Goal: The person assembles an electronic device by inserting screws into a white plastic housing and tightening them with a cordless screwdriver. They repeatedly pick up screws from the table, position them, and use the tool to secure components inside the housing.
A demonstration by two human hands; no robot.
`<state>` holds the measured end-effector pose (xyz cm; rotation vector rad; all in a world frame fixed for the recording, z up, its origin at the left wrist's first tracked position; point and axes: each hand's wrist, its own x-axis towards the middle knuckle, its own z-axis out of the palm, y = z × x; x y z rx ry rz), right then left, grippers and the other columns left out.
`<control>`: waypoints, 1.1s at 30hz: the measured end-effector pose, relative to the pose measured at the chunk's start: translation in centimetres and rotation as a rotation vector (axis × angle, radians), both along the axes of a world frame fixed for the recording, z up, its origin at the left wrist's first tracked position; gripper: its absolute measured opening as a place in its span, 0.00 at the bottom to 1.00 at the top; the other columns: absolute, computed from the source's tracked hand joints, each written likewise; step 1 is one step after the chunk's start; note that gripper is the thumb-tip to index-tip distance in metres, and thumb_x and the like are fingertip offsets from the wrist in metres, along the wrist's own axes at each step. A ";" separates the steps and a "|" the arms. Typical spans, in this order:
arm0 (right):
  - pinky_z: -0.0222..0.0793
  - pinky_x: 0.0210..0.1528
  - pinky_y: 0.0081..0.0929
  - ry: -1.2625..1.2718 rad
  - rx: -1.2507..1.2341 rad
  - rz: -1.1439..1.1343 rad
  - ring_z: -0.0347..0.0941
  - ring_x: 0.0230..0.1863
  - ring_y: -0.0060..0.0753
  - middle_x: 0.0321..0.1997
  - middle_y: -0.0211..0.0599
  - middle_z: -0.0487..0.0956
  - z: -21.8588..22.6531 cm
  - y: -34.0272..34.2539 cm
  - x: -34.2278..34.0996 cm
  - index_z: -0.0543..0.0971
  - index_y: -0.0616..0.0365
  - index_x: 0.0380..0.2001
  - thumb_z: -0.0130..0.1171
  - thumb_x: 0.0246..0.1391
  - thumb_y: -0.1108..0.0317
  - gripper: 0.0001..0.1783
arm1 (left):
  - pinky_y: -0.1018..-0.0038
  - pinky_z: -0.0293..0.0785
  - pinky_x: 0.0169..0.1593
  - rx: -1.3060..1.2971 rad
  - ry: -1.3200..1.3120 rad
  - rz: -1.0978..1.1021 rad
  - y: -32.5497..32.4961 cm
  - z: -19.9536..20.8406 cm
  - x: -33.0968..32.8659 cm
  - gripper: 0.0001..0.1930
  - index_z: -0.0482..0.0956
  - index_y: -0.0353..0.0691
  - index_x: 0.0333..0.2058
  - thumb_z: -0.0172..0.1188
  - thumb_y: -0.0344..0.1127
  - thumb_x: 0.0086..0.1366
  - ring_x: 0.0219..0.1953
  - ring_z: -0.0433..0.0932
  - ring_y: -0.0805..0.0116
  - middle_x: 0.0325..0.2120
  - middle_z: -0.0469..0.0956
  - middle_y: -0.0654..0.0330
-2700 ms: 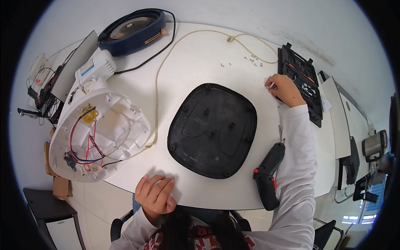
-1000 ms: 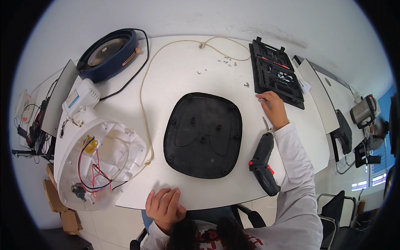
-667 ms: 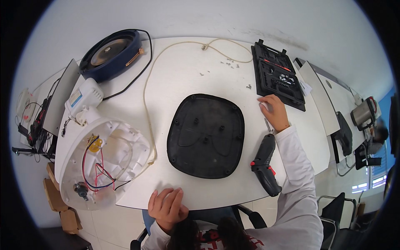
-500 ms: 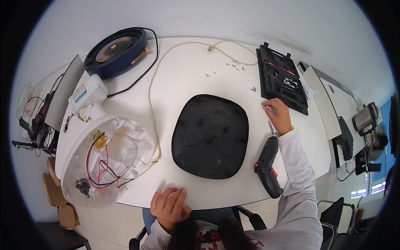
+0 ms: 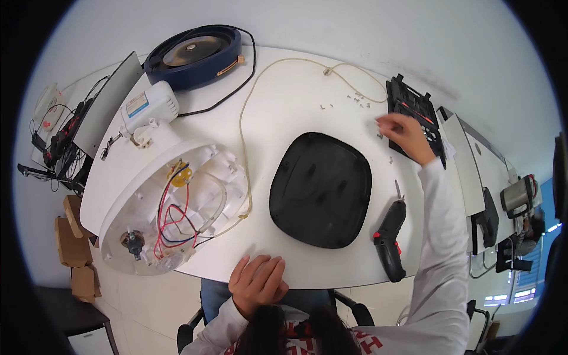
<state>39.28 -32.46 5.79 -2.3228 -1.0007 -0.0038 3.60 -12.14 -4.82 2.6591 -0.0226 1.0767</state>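
Observation:
My right hand (image 5: 407,137) is over the right part of the table beside the open tool case. Its fingers are curled with thumb and fingertips close together; anything between them is too small to make out. Just below the fingertips lies a small screw cluster (image 5: 380,136), and nearer to me a small screw (image 5: 390,160). A black electric screwdriver (image 5: 389,241) lies with its bit pointing away. My left hand (image 5: 258,281) rests at the table's front edge, fingers loosely stretched, holding nothing. Between the hands lies a black rounded base plate (image 5: 321,190), untouched.
At left, a white appliance housing (image 5: 204,171) lies open with red and blue wires. Behind it stand a white plastic part (image 5: 155,106) and a dark blue round heating base (image 5: 195,56). Several screws (image 5: 358,99) lie near a beige cord (image 5: 251,89). The black tool case (image 5: 414,97) lies far right.
The view has shifted, so table things appear farther right. My right hand has moved away from me, up beside the case; a screw shows where its fingertips were. My left hand stays at the edge.

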 end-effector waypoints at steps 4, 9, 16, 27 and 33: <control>0.70 0.41 0.24 -0.025 -0.100 0.124 0.74 0.36 0.28 0.36 0.39 0.77 -3.0 7.8 4.2 0.76 0.62 0.38 0.61 0.43 0.70 0.15 | 0.68 0.66 0.48 0.023 -0.036 0.002 0.1 0.0 0.1 0.13 0.77 0.45 0.30 0.47 0.35 0.46 0.32 0.77 0.69 0.27 0.77 0.66; 0.69 0.42 0.29 -0.148 -0.123 -0.098 0.74 0.37 0.37 0.35 0.41 0.77 -7.7 11.7 7.2 0.78 0.59 0.34 0.61 0.40 0.71 0.13 | 0.69 0.66 0.48 0.042 -0.082 -0.024 0.3 -0.5 0.3 0.14 0.78 0.46 0.32 0.47 0.35 0.47 0.32 0.77 0.71 0.28 0.77 0.67; 0.70 0.39 0.26 -0.182 -0.180 -0.018 0.74 0.34 0.34 0.33 0.41 0.76 -7.3 14.1 5.4 0.79 0.59 0.31 0.58 0.42 0.76 0.09 | 0.69 0.63 0.50 0.067 -0.063 -0.042 0.9 -0.8 -0.1 0.13 0.79 0.47 0.31 0.48 0.37 0.48 0.33 0.77 0.73 0.29 0.78 0.69; 0.68 0.36 0.34 -0.392 -0.309 -0.046 0.72 0.32 0.44 0.27 0.42 0.75 -6.5 14.9 4.3 0.77 0.57 0.22 0.55 0.39 0.74 0.03 | 0.70 0.64 0.50 0.059 -0.102 -0.046 1.1 -1.0 -0.2 0.11 0.78 0.48 0.29 0.49 0.39 0.49 0.32 0.76 0.75 0.28 0.77 0.69; 0.68 0.31 0.29 -0.350 -0.312 0.014 0.73 0.27 0.38 0.23 0.41 0.75 -6.9 14.5 5.0 0.74 0.61 0.22 0.57 0.34 0.76 0.06 | 0.72 0.65 0.50 -0.014 -0.117 -0.060 1.2 -0.9 -0.3 0.10 0.77 0.46 0.30 0.51 0.37 0.49 0.33 0.76 0.74 0.28 0.76 0.69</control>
